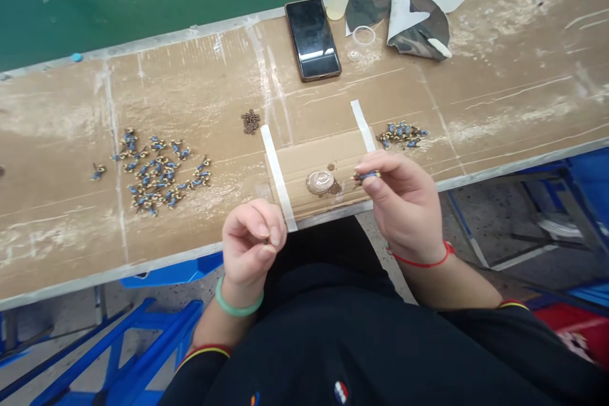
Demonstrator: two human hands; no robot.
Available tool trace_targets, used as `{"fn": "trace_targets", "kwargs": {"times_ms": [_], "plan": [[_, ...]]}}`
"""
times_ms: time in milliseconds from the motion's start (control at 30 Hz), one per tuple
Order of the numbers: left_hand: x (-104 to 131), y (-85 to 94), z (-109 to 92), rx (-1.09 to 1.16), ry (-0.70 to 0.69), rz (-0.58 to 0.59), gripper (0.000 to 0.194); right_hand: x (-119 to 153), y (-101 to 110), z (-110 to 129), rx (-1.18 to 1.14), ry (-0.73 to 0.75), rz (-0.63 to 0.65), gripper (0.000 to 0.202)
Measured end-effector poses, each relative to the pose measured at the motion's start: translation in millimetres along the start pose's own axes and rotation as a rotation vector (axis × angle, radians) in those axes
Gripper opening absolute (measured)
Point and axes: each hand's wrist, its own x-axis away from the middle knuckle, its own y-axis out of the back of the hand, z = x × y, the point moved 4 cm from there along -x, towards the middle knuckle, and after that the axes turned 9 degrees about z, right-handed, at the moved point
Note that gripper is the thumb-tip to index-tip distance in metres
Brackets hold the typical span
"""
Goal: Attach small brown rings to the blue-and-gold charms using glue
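Right of centre, the right hand [406, 206] pinches a piece [366, 175]; the left hand [250, 241] is closed at the fingertips, contents unclear. Looks midway: big pile [160, 171] at left, small pile [403, 134] at right; which is finished, I can't tell.

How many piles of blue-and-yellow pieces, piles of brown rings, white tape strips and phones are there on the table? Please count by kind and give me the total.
Piles of blue-and-yellow pieces: 2
Piles of brown rings: 1
White tape strips: 2
Phones: 1
Total: 6
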Motion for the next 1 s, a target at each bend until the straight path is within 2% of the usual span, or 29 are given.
{"fn": "trace_targets", "kwargs": {"times_ms": [133, 267, 433, 767, 1000], "plan": [[10.5, 10.2, 0.0, -0.088, -0.089, -0.097, 0.023, -8.5, 2.5, -0.4, 0.255, 0.02, 0.186, 0.009], [23.0, 18.0, 4.4, -0.139, -0.132, -0.164, 0.015, -11.5, -1.1, -3.5, 0.379, 0.012, 0.257, 0.01], [27.3, 24.0, 8.0, -0.19, -0.125, -0.201, 0.018, -10.2, -3.9, -4.7, 0.435, 0.037, 0.269, 0.013], [23.9, 24.7, 7.9, -0.228, -0.112, -0.176, 0.02, -10.3, -0.3, 5.9, 0.488, 0.075, 0.261, 0.011], [28.2, 25.0, 13.5, -0.202, -0.139, -0.235, 0.02, -8.0, 3.2, 11.1, 0.615, 0.176, 0.2, 0.014]]}}
